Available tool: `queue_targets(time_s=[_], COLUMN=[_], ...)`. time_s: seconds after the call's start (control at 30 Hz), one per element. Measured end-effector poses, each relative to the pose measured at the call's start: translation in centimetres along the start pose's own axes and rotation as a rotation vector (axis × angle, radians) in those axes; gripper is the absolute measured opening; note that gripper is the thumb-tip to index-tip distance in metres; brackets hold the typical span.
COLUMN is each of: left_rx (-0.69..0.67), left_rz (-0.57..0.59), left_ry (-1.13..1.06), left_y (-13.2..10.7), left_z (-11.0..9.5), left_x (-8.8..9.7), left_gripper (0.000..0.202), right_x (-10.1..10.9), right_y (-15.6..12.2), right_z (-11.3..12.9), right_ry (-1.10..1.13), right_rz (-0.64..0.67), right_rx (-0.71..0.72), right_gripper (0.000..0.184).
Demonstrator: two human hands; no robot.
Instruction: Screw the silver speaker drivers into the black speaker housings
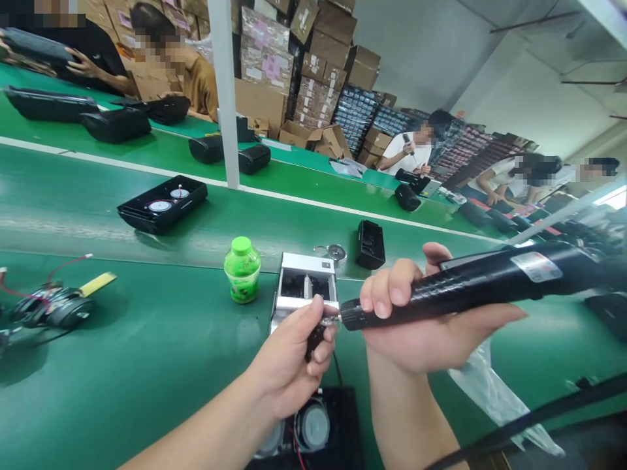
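One loose speaker driver (51,308) lies at the far left of my feed on the green conveyor belt (147,391), with red wires trailing from it and a yellow strip (98,284) just beside it. Moving right, a green-capped bottle (242,269) stands upright on the belt. Next comes my left hand (289,362), closed in a tight pinch around a small dark part (316,339) with a metal tip; I can't make out exactly what the part is. Behind that hand sits a white-and-silver frame (304,277) with a dark opening, and below it lies an open black speaker housing (313,424) showing two round drivers. A small black speaker box (369,243) and a loose metal ring (333,252) rest beyond the frame. My right hand (421,313) is wrapped firmly around a black electric screwdriver (470,287), its nose right at the metal tip of the small part. Further right, a clear plastic bag (494,398) hangs near the belt's edge. Up the line, a co-worker in a white shirt (409,153) sits by stacked cardboard cartons (318,65).
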State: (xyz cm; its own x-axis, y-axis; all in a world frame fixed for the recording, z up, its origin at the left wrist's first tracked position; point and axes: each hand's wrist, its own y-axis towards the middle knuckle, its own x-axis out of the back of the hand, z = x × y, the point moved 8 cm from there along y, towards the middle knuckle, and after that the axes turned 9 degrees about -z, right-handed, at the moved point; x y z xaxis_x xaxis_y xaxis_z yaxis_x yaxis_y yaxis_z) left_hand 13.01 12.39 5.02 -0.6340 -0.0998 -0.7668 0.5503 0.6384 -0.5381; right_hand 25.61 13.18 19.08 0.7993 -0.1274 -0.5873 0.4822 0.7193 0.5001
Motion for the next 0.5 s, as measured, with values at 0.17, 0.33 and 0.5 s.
queue_targets(time_s=[0.17,0.33,0.5], left_rx=[0.040,0.089,0.141], left_rz=[-0.064,-0.089,-0.024], left_ry=[-0.012,-0.017,-0.040], left_y=[-0.9,-1.1,-0.5], left_z=[0.7,1.0,1.5], left_x=[1.0,1.9,2.2], left_gripper=[0.028,0.038,0.033], right_x=[-0.4,-0.7,-0.9], right_y=[-1.0,-1.6,-1.8], right_z=[-0.2,-0.1,0.1], right_ry=[0.007,-0.013,-0.005], right_rz=[-0.004,-0.011,-0.005], right_rx=[-0.021,-0.035,-0.022], right_gripper=[0.070,0.070,0.071])
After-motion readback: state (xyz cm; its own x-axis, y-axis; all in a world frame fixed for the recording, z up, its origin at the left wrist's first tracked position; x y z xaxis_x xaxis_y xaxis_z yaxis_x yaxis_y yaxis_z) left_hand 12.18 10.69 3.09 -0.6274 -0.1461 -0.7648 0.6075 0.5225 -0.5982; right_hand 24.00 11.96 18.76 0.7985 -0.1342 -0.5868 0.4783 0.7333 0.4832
